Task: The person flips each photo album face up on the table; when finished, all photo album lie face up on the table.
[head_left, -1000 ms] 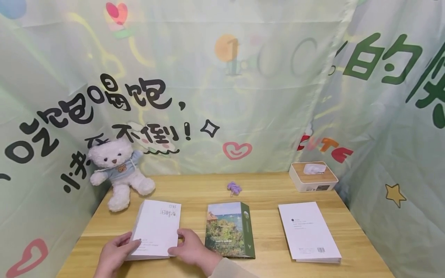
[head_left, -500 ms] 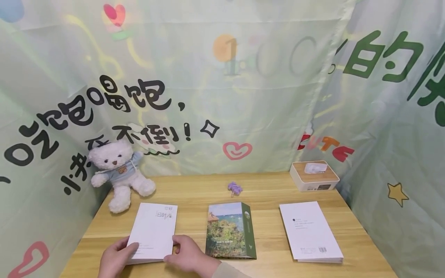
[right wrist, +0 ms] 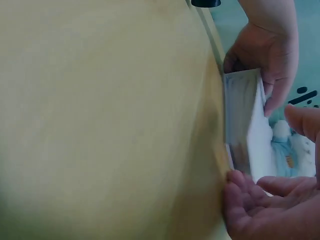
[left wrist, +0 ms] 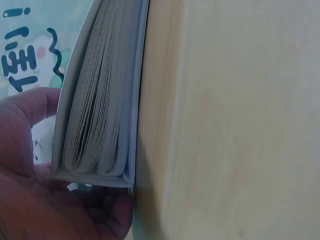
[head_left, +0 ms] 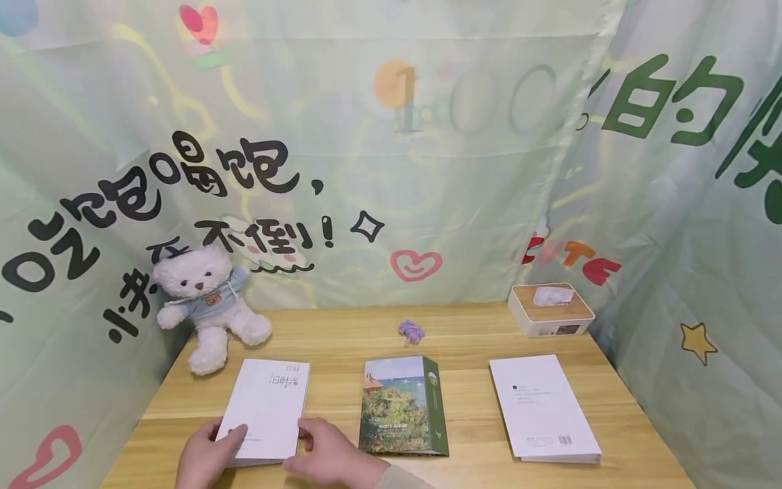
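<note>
In the head view, a white photo album (head_left: 264, 409) with handwritten-style Chinese lettering lies at the left of the wooden table. My left hand (head_left: 210, 454) grips its lower left edge, thumb on the cover. In the left wrist view, the fingers of that hand lie around the spine, and the album's stacked pages (left wrist: 97, 110) show at the end. My right hand (head_left: 330, 451) is at the lower right edge of the album. In the right wrist view, its lower fingertips (right wrist: 235, 180) touch the album's side, while another finger stands off from the cover.
A photo album with a painted seaside cover (head_left: 394, 407) lies in the middle of the table (head_left: 470, 394). Another white album (head_left: 544, 407) lies to the right. Behind them are a white teddy bear (head_left: 208, 305), a small purple item (head_left: 411, 331) and a tissue box (head_left: 552, 311). Printed curtains enclose the table.
The white album has slid a little to the left and nearer, with both hands staying at its edges. The other things on the table have stayed in place.
</note>
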Tool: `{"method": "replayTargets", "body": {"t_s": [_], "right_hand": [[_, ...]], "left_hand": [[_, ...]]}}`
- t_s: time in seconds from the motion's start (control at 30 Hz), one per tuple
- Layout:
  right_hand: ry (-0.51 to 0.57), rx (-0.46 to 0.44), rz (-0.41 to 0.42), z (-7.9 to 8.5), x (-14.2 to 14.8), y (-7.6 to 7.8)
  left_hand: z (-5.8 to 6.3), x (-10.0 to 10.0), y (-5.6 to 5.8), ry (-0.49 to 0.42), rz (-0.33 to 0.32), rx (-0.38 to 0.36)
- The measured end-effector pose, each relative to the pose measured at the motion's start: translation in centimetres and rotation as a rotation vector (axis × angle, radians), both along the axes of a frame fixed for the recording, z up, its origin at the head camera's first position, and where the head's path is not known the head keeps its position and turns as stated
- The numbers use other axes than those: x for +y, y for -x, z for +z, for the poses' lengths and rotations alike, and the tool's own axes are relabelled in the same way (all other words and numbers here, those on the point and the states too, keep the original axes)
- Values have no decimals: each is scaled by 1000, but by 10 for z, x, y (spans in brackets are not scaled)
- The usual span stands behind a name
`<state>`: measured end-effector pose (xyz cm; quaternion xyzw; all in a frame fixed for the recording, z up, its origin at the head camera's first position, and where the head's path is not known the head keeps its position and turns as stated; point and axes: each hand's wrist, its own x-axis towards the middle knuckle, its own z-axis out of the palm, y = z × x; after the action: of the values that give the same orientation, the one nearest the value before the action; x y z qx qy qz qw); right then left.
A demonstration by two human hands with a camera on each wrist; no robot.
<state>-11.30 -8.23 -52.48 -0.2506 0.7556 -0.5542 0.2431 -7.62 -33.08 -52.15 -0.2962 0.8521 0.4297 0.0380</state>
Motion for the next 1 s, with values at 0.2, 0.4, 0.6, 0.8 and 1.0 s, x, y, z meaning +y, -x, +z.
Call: {"method": "replayTargets", "body": {"t_s": [0.2, 0.4, 0.6, 0.8, 1.0], "right_hand": [[-49, 86, -23, 31, 34, 11], [-44, 226, -45, 63, 75, 23], [-122, 392, -149, 67, 131, 21], [-114, 370, -331, 54, 169, 18], [-130, 287, -485, 38, 193, 15]], "left_hand": [[21, 22, 6, 193, 92, 242], [42, 64, 12, 300, 54, 494], [37, 122, 24, 233, -221, 544], [26, 160, 30, 114, -335, 454], [15, 189, 37, 74, -412, 361]]}}
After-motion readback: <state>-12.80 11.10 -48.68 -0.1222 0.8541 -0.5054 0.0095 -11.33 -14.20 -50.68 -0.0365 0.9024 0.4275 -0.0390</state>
